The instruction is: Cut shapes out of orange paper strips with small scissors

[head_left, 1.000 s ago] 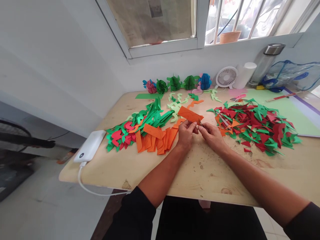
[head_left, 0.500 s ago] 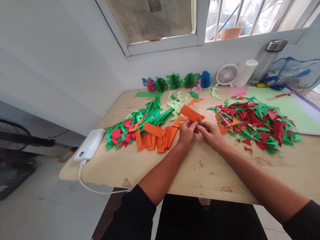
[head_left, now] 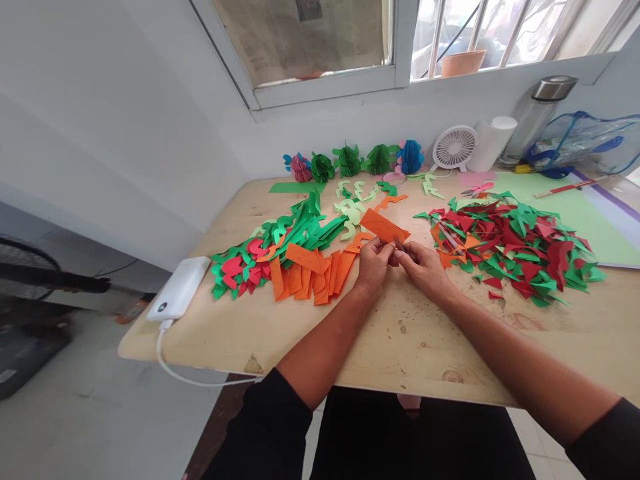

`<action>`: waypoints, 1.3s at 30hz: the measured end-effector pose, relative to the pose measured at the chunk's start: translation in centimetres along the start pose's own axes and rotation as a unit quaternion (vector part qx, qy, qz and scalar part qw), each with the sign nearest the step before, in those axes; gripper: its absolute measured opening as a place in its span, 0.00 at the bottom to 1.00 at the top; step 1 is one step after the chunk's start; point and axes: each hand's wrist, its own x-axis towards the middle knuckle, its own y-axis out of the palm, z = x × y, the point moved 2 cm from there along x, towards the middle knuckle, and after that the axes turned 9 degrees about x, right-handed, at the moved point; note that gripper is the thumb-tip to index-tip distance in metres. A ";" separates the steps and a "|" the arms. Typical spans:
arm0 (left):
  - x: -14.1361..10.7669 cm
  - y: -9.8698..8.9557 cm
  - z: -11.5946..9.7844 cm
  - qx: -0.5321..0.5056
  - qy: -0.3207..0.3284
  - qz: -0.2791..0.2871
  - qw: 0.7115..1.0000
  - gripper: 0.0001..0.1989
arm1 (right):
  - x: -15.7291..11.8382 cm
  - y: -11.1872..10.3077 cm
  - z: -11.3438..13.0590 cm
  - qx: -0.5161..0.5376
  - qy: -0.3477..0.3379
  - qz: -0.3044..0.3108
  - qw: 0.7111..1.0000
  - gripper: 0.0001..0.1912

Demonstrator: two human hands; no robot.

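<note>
My left hand [head_left: 374,262] pinches the lower edge of an orange paper piece [head_left: 379,225], which has a drawn line on it. Closed around a small pair of scissors [head_left: 400,243], my right hand [head_left: 424,268] holds the blades against the paper's lower right part; the handles are hidden in the fingers. Left of my hands lie several orange paper strips [head_left: 320,277], beside green cut strips [head_left: 310,233] and red cut shapes [head_left: 245,268]. Pale green curved cut-outs [head_left: 353,212] lie just beyond the held paper.
A heap of red and green scraps [head_left: 520,247] spreads on the right. Folded paper figures [head_left: 349,160] line the wall, with a small white fan [head_left: 455,148] and a bottle [head_left: 537,120]. A white power bank [head_left: 179,290] with its cable sits at the table's left edge.
</note>
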 end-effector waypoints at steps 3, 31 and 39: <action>0.0 0.0 0.0 0.006 -0.001 0.000 1.000 0.07 | 0.0 0.0 0.0 0.005 0.003 0.000 1.000 0.16; -0.1 0.1 -0.2 0.004 -0.009 0.007 1.000 0.07 | 0.1 -0.1 -0.1 -0.011 0.000 0.003 1.000 0.15; -0.2 0.0 -0.2 0.007 -0.009 0.007 1.000 0.07 | 0.1 0.0 -0.1 -0.005 0.003 0.004 1.000 0.15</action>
